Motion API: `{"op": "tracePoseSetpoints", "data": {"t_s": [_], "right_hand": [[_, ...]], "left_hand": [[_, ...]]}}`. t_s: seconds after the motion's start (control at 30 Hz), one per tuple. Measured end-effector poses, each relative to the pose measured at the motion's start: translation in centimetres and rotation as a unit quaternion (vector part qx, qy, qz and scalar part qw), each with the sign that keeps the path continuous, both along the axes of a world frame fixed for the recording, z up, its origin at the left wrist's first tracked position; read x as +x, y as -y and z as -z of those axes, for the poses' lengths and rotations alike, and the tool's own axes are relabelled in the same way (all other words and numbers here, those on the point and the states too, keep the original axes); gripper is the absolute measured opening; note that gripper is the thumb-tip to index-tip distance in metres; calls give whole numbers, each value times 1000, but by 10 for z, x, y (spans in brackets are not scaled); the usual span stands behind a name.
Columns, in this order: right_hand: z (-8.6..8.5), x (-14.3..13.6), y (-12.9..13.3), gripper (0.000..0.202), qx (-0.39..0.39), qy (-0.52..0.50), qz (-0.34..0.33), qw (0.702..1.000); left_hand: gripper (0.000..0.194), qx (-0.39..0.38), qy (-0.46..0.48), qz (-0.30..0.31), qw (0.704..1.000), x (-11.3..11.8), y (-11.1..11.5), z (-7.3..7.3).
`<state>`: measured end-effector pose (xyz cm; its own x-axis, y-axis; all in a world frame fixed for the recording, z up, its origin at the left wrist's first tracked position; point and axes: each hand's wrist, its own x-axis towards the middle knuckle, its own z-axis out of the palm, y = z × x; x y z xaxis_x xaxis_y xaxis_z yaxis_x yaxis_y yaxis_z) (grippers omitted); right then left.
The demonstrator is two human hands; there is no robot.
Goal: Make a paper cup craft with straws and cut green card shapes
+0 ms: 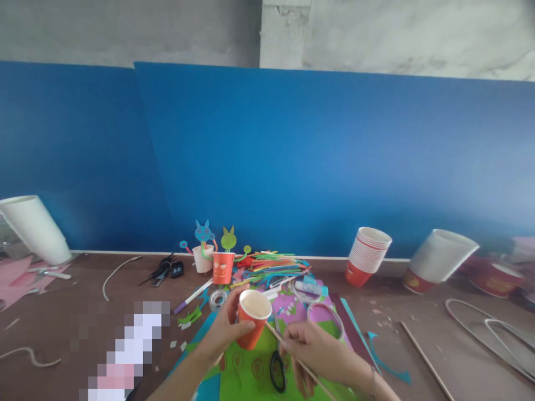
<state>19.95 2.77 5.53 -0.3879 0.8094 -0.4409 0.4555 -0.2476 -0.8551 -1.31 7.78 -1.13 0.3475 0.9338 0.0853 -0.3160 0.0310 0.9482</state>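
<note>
Skewer tip set against the side of an orange paper cup, held over the craft table.

The table (75, 312) is cluttered: a stack of orange cups (368, 256) leans at back right, a bundle of coloured straws (271, 264) lies behind the work, and green paper (251, 370) lies under the hands with scissors (278, 370) on it. The left hand (228, 328) is wrapped around the orange cup (253, 317), mouth tilted toward the person, held just above the paper. The right hand (315, 351) is pinched closed on a thin wooden skewer (292, 356), its tip touching the cup wall just below the rim. Judgement: a clean hole wants the cup braced firmly, the left fingers kept off the far side of the wall, and the skewer held short and twisted rather than shoved, since thin paper can crush or tear.
</note>
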Motion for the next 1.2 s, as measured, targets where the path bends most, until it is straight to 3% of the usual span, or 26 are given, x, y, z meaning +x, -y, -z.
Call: {"op": "tracePoseSetpoints", "data": {"t_s": [0.17,0.33,0.47,0.63,0.9,1.2], "right_hand": [[14,-32,9,12,-9,-28,53,998],[35,-49,11,35,-64,-140,69,986],[37,-51,11,33,-73,-156,77,982],[35,-52,14,21,-67,-143,99,983],[58,-48,8,29,-28,-176,65,982],[42,-54,11,18,-18,-110,66,992]], "left_hand": [[76,5,-124,-72,990,6,2,9],[64,39,-209,-106,971,12,12,-1],[63,51,-210,-136,967,16,15,-8],[61,58,-195,-129,971,17,14,-9],[50,53,-209,-120,969,17,15,-9],[48,52,-196,-100,974,19,15,-10]]}}
